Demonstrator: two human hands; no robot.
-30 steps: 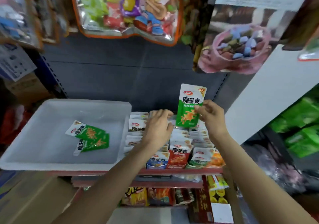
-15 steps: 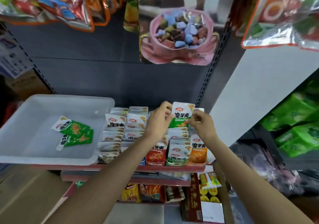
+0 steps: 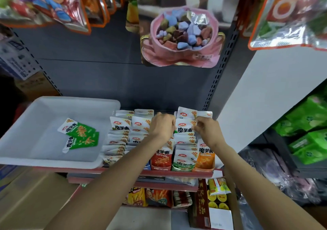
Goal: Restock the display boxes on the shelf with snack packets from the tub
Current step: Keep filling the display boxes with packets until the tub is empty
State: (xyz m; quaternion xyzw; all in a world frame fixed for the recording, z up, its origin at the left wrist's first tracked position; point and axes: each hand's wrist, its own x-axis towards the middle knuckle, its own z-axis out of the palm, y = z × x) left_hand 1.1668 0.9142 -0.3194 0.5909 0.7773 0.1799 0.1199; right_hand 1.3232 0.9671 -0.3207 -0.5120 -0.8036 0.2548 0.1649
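Both hands work at the display boxes [image 3: 184, 166] on the shelf's right end: left hand [image 3: 161, 127] parts the rows, fingers curled, right hand [image 3: 207, 130] pinches a green packet [image 3: 184, 128]. Forcing it could crumple neighbours. Two packets [image 3: 79, 135] wait in the tub [image 3: 35, 159].

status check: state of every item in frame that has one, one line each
left hand: fingers curled, on the packet rows
right hand: pinching a packet
green packet: upright, partly seated in its row between both hands
tub: on the shelf, nearly empty
two green packets: lying flat in the tub, overlapping
display boxes: packed with upright packets
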